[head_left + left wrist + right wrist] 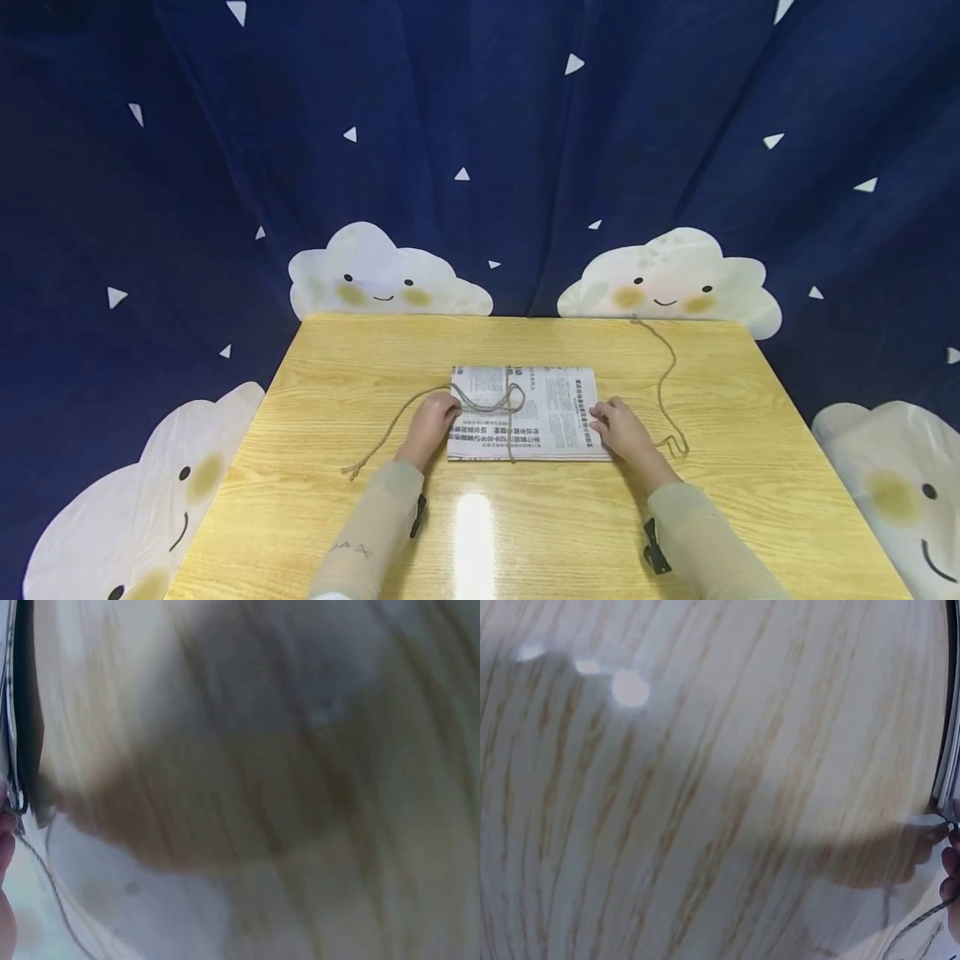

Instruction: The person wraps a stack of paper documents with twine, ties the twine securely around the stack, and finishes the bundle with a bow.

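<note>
A folded stack of newspaper (557,421) lies flat on the wooden table. Thin brown twine (510,437) runs across it from back to front, with a loose loop on top. My left hand (432,423) grips the stack's left edge, where twine passes by the fingertips. At the opposite edge, my right hand (622,427) holds the paper with curled fingers. Only fingertips (6,840) and the paper's side (10,712) enter the left wrist view. In the right wrist view, curled fingers (950,862) meet the paper's edge (949,765). The stack's underside is hidden.
One twine end (352,472) lies on the table to the left. Another length of twine (662,383) curves from the table's back edge toward my right wrist. A dark blue curtain (450,108) with white clouds hangs behind the table (360,350).
</note>
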`<state>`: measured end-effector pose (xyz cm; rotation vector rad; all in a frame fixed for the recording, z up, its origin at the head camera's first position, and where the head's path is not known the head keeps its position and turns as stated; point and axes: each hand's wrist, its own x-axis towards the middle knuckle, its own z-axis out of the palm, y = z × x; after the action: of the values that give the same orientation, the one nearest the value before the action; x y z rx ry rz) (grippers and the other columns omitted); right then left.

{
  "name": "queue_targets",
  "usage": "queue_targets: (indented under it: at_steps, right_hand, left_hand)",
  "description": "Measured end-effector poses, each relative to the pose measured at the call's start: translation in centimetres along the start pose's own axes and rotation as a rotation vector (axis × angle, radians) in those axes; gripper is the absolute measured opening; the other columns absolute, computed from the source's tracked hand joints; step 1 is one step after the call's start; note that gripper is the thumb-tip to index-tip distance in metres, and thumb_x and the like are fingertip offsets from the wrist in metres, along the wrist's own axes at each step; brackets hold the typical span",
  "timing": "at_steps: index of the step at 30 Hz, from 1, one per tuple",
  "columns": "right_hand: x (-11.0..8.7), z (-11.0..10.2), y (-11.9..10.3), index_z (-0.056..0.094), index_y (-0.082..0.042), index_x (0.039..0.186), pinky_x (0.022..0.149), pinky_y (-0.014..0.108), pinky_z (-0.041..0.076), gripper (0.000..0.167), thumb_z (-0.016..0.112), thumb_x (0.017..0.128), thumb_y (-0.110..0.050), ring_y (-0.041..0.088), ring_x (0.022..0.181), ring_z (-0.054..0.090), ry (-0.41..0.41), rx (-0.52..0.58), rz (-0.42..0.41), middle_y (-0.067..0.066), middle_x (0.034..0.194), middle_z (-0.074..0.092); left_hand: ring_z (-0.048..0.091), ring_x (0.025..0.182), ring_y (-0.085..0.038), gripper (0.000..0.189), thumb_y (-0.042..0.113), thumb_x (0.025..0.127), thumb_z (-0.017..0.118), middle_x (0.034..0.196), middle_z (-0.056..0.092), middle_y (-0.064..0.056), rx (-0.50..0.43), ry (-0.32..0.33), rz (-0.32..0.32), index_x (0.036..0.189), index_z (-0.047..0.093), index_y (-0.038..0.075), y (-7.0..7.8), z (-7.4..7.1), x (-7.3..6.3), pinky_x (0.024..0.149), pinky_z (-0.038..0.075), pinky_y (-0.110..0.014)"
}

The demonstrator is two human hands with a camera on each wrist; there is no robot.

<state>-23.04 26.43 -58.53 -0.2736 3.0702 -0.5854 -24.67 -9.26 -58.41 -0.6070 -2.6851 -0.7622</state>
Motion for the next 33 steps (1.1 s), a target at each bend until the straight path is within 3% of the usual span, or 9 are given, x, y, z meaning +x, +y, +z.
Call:
queue_targets:
  at_steps: [3,14,18,22,26,28,33]
  right_hand:
    - [0.0,0.0,-0.1,0.062,-0.004,0.107,0.081,0.045,0.048,0.025,0.064,0.085,-0.016,0.028,0.087,0.055,-0.001,0.001,-0.001,0.014,0.098,0.052]
    - [-0.2,-0.2,-0.6,0.065,-0.006,0.104,0.082,0.050,0.043,0.024,0.065,0.084,-0.019,0.033,0.092,0.054,0.052,-0.062,-0.014,0.015,0.099,0.056]
    - [-0.2,-0.3,-0.9,0.066,-0.007,0.099,0.079,0.050,0.043,0.019,0.063,0.085,-0.020,0.034,0.092,0.054,0.073,-0.081,0.001,0.014,0.097,0.057]
    - [0.5,-0.4,-2.1,0.067,-0.007,0.090,0.074,0.048,0.044,0.011,0.065,0.084,-0.016,0.031,0.085,0.057,0.198,-0.078,-0.035,0.010,0.088,0.060]
    - [2.0,-0.1,-4.3,0.068,-0.003,0.088,0.080,0.046,0.048,0.009,0.066,0.082,-0.009,0.030,0.085,0.060,0.316,0.019,-0.169,0.010,0.085,0.065]
    - [2.9,0.2,-5.6,0.067,-0.002,0.092,0.085,0.044,0.048,0.010,0.065,0.083,-0.007,0.029,0.090,0.061,0.290,0.079,-0.228,0.009,0.089,0.066]
    - [4.6,1.3,-8.5,0.061,-0.005,0.115,0.095,0.041,0.044,0.028,0.060,0.087,-0.008,0.028,0.108,0.055,0.122,0.143,-0.335,0.009,0.114,0.060]
  left_hand:
    - [0.061,0.084,-0.019,0.004,0.006,0.078,0.068,0.087,0.065,-0.005,0.015,-0.013,-0.012,0.082,0.070,0.006,0.2,0.3,-0.2,0.077,0.052,-0.028]
    - [0.061,0.088,-0.025,0.011,-0.003,0.081,0.062,0.092,0.062,-0.011,-0.007,-0.020,0.055,0.086,0.071,-0.001,0.2,0.8,-1.0,0.078,0.053,-0.032]
    - [0.060,0.091,-0.027,0.013,-0.004,0.082,0.060,0.095,0.062,-0.014,-0.025,-0.043,0.035,0.092,0.069,-0.003,0.3,0.6,-1.1,0.079,0.052,-0.034]
    - [0.060,0.096,-0.028,0.016,-0.002,0.084,0.058,0.101,0.061,-0.014,-0.007,-0.103,0.005,0.097,0.069,-0.001,0.4,0.3,-1.2,0.082,0.052,-0.035]
    - [0.058,0.102,-0.030,0.019,-0.003,0.086,0.056,0.107,0.060,-0.016,-0.006,-0.138,-0.003,0.100,0.069,-0.001,0.4,0.0,-1.3,0.087,0.049,-0.037]
    - [0.057,0.104,-0.030,0.020,-0.003,0.086,0.056,0.110,0.060,-0.016,-0.006,-0.145,-0.001,0.101,0.068,-0.001,0.4,-0.1,-1.3,0.089,0.049,-0.037]
    - [0.056,0.105,-0.030,0.021,-0.003,0.086,0.056,0.111,0.060,-0.015,0.006,-0.138,0.006,0.102,0.068,0.000,0.3,-0.1,-1.4,0.090,0.048,-0.036]
